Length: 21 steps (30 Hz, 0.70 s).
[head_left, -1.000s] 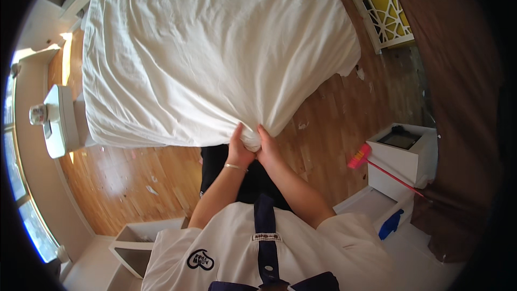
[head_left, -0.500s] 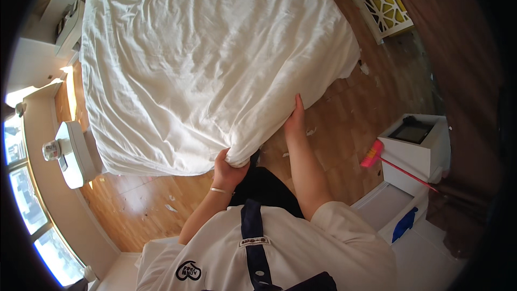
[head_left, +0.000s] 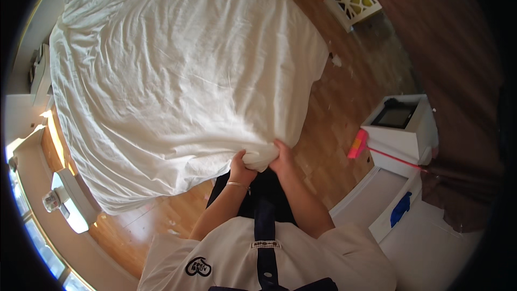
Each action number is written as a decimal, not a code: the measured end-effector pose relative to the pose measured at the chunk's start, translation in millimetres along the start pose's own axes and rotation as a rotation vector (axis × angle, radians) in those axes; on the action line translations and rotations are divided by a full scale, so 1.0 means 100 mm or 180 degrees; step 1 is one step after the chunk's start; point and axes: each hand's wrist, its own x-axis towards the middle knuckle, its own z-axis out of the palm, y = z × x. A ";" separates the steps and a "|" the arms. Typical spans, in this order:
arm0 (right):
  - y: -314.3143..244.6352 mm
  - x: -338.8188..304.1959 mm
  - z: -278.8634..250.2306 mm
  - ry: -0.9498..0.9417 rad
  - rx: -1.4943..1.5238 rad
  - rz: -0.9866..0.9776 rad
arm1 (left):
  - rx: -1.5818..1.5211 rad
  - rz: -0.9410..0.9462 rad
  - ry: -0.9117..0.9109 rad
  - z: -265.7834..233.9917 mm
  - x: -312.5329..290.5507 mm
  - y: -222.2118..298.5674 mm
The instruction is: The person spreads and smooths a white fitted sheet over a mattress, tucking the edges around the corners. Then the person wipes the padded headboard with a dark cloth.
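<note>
A wrinkled white bed cover [head_left: 177, 75] spreads over the bed, its near corner drawn toward my body. My left hand [head_left: 242, 172], with a bracelet at the wrist, is closed on the gathered edge of that corner. On the other side of the bunched cloth, my right hand [head_left: 281, 159] also grips it, thumb uppermost. Between the two hands the fabric bulges in a rounded fold, and creases run out from it across the bed. The fingers of both hands are mostly hidden under the cover.
A pink broom [head_left: 358, 144] with a red handle leans by a white cabinet [head_left: 425, 129] on the right. To the left stands a small white table [head_left: 72, 210] with a jar [head_left: 52, 201] on it. Paper scraps lie on the wooden floor [head_left: 344, 97]. Brown curtain [head_left: 447, 48] hangs at far right.
My right hand has moved left along the cover's edge to near my left hand and now grips the corner. The view has shifted, and the cloth is bunched between both hands.
</note>
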 end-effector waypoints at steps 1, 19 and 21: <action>-0.12 0.11 0.02 -0.0034 0.0158 0.0127 | 0.0364 0.0291 -0.0354 -0.06 -0.07 -0.06; -1.65 0.58 -0.66 -0.0824 -0.0451 0.0602 | -0.1212 0.0549 -0.0114 1.06 0.86 -1.37; -1.92 0.55 -0.50 -0.1135 -0.0418 0.0660 | -0.1223 0.0748 -0.0074 1.13 0.78 -1.47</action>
